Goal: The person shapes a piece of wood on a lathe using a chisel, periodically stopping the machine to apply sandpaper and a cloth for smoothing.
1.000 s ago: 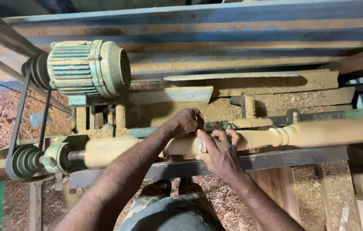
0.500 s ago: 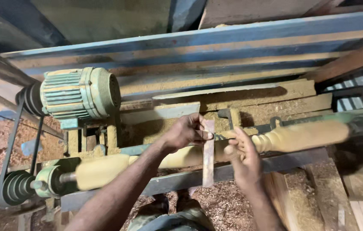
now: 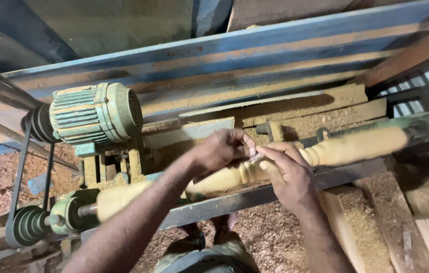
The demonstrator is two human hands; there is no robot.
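Both forearms are bare, with no sleeves, watch or rings showing. The left hand (image 3: 223,149) and right hand (image 3: 286,174) are ungloved. Low in the frame, the clothing looks like grey-green fabric, though it is blurred.

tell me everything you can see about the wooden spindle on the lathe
The wooden spindle is pale yellowish wood, long and round, lying tilted across the lathe, right end higher. Its middle is turned into beads and grooves; the ends are plain cylinders. The left end meets the green headstock. Both hands, left hand and right hand, meet over its middle.
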